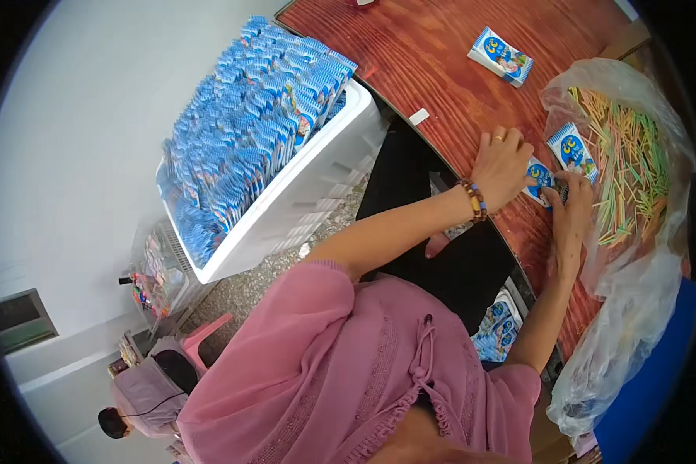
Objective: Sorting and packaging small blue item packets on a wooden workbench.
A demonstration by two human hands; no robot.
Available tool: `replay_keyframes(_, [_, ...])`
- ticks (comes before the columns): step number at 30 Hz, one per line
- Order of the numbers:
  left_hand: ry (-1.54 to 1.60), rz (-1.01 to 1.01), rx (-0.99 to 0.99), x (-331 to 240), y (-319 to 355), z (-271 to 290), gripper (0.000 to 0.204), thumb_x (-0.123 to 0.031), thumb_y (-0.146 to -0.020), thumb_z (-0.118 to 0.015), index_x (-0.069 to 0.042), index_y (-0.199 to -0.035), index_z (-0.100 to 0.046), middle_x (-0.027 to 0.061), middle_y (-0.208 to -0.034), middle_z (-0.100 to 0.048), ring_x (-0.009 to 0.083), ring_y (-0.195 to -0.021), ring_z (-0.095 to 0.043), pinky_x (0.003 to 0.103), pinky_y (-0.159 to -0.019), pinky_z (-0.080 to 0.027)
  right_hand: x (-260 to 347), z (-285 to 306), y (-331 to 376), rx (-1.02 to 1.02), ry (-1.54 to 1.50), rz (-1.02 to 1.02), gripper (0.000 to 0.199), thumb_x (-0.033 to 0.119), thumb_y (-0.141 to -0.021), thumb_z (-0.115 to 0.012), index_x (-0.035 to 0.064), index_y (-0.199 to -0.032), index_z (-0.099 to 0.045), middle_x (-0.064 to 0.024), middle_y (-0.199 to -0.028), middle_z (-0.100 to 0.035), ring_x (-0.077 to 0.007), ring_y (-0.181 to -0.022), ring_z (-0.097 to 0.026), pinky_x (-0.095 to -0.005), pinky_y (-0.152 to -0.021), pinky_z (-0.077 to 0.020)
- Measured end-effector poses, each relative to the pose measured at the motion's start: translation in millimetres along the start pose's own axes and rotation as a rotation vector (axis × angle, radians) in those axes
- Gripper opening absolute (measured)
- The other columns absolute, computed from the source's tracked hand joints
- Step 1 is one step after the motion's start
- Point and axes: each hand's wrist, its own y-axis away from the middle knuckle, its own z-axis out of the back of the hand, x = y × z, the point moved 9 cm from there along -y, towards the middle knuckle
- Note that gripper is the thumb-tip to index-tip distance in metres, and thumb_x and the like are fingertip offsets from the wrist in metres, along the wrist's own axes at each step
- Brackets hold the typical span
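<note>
A small blue and white packet (539, 179) lies at the red-brown wooden table's near edge, between my two hands. My left hand (503, 164), with a ring and a beaded bracelet, is curled with its thumb at the packet's left side. My right hand (571, 213) grips the packet's right end with bent fingers. Just beyond my right fingers a second packet (572, 151) of the same kind leans by a clear plastic bag (634, 290). Thin coloured sticks (630, 170) fill the bag's open mouth. Part of the held packet is hidden under my fingers.
Another packet (501, 56) lies farther off on the table (433, 58), with a small white piece (418, 117) near the edge. To the left stands a white crate (301, 162) heaped with blue packets (247, 116). A person (143, 390) sits at the lower left.
</note>
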Motion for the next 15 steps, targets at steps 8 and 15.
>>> replay_keyframes(8, [-0.020,-0.166,0.002,4,-5,-14,0.020,-0.015,-0.072,-0.066,-0.012,-0.090,-0.058,0.0044,-0.089,-0.057,0.0287,-0.093,-0.050,0.046,-0.076,-0.035,4,0,2,-0.176,-0.014,0.076,0.039,0.009,-0.074,-0.067,0.0040,-0.111,-0.058,-0.0165,-0.107,-0.059,-0.0341,-0.100,-0.055,-0.0405,-0.089,-0.0423])
replay_keyframes(15, [0.424,0.042,0.081,16,-11,24,0.018,-0.012,-0.081,-0.069,0.001,-0.085,-0.058,0.0093,-0.072,-0.056,0.0208,-0.067,-0.052,0.034,-0.060,-0.043,-20,-15,11,-0.036,-0.868,-0.255,0.029,0.011,-0.085,-0.066,0.0007,-0.111,-0.060,-0.0058,-0.105,-0.065,-0.0128,-0.095,-0.059,-0.0267,-0.084,-0.0452])
